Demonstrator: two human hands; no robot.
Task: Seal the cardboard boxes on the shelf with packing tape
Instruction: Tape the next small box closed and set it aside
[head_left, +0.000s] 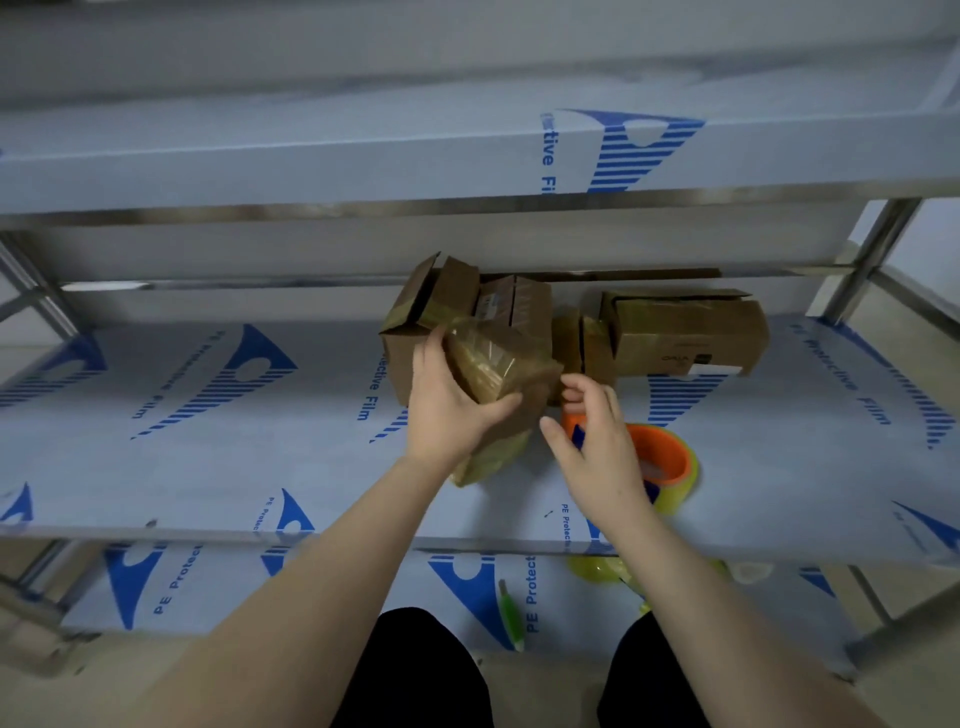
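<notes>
Left hand grasps a brown cardboard box, glossy with tape; right hand half-curled, grip unclear.

A small brown cardboard box, wrapped in clear tape, is tilting on the film-covered shelf just in front of a larger box whose flaps are standing open. Another taped box is lying to their right, and a packing tape roll with an orange core is resting nearer the front edge

Dim, cool, even light — motion blur throughout, wide-angle bowing at the edges, faint shadows.
</notes>
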